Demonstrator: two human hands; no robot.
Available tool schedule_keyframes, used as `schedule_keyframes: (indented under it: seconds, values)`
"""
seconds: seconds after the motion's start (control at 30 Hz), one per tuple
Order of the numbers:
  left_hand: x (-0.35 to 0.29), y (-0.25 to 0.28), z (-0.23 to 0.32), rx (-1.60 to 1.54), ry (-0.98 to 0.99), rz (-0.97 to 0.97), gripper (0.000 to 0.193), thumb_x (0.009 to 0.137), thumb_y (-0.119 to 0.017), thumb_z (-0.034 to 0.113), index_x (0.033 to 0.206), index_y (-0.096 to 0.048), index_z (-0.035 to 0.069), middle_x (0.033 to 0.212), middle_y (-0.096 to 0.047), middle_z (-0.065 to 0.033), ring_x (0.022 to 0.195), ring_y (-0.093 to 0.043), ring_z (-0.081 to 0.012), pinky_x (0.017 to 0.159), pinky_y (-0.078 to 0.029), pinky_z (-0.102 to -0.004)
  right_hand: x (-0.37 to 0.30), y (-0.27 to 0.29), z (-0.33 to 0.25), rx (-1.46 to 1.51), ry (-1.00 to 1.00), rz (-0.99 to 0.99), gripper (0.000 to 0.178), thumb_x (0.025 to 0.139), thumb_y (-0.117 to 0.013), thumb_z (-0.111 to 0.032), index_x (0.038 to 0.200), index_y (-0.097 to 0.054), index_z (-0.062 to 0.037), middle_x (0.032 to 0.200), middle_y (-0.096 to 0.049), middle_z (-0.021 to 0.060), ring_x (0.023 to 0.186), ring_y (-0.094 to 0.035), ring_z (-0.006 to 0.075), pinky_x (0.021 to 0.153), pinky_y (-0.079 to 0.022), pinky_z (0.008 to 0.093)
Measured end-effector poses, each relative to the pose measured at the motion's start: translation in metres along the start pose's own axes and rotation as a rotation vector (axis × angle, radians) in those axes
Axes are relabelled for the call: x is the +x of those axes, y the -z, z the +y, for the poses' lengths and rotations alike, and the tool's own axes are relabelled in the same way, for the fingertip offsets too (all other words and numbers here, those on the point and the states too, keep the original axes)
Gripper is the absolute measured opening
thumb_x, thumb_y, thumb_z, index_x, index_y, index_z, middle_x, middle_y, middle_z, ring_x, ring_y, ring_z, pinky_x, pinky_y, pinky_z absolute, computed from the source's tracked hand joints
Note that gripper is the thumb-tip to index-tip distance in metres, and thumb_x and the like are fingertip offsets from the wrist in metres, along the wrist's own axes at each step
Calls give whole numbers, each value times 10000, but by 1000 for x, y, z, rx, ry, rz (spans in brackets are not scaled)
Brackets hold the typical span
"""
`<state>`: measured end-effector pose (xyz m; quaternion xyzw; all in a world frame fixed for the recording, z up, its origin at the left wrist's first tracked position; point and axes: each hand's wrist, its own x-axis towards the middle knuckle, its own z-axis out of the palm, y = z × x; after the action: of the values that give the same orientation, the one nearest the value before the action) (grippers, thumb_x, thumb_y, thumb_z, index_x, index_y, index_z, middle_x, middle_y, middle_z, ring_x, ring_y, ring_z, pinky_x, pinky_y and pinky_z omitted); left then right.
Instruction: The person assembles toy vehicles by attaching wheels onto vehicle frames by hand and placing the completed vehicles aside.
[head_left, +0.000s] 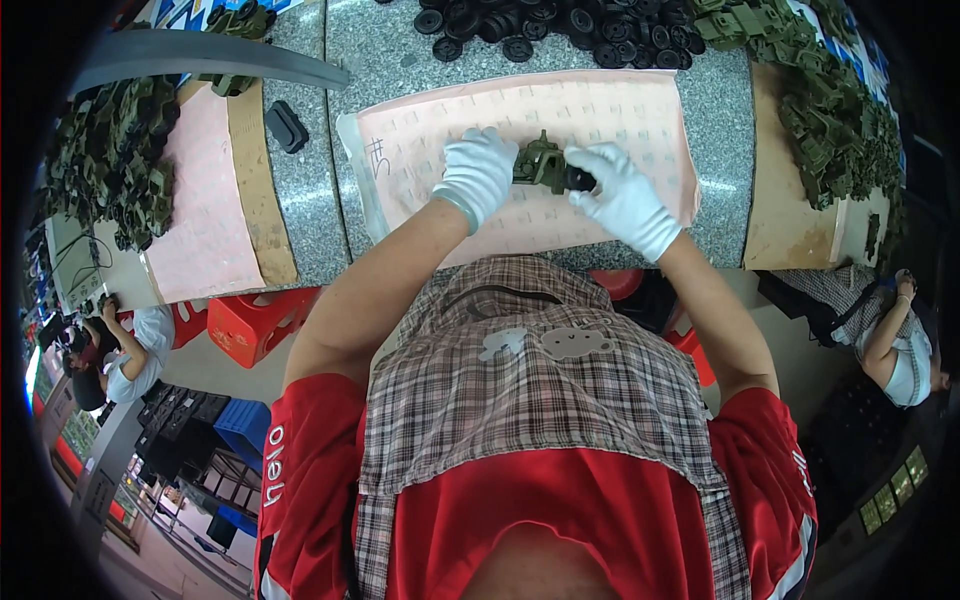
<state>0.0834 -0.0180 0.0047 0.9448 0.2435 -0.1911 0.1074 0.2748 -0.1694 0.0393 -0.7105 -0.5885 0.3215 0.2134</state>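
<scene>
Both of my hands wear white gloves. My left hand [478, 172] grips the left side of a small dark green toy vehicle body [540, 160] held just above a pink sheet [620, 110] on the grey stone table [300, 190]. My right hand [622, 195] holds the toy's right end, fingers pressed on a black wheel [580, 180] at that end. The underside of the toy is hidden by my fingers.
A pile of black wheels [560, 25] lies at the table's far edge. Heaps of green toy bodies sit at the far right [830, 110] and at the left [105, 160]. A black part [287, 127] lies left of the sheet. Other people work at both sides; a red stool [250, 325] stands below.
</scene>
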Motion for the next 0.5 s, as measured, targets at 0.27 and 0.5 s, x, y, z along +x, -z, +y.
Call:
schedule_keyframes:
  seconds: [0.27, 0.5]
  values:
    - [-2, -1, 8, -41, 69, 0, 271, 885, -652, 160, 1124, -679, 35, 1108, -658, -198, 1015, -670, -358, 715, -588, -512, -7, -24, -6, -217, -102, -16, 592, 861, -787, -247, 1411, -582, -166, 1333, -584, 104, 1066, -695, 349, 900, -598, 429]
    - [7, 1, 9, -109, 81, -83, 268, 886, -653, 151, 1126, -690, 36, 1100, -672, -191, 1055, -675, -363, 733, -591, -525, -7, -30, -6, -205, -95, 73, 589, 855, -802, -274, 1390, -595, -138, 1285, -596, 123, 1039, -698, 361, 874, -601, 436]
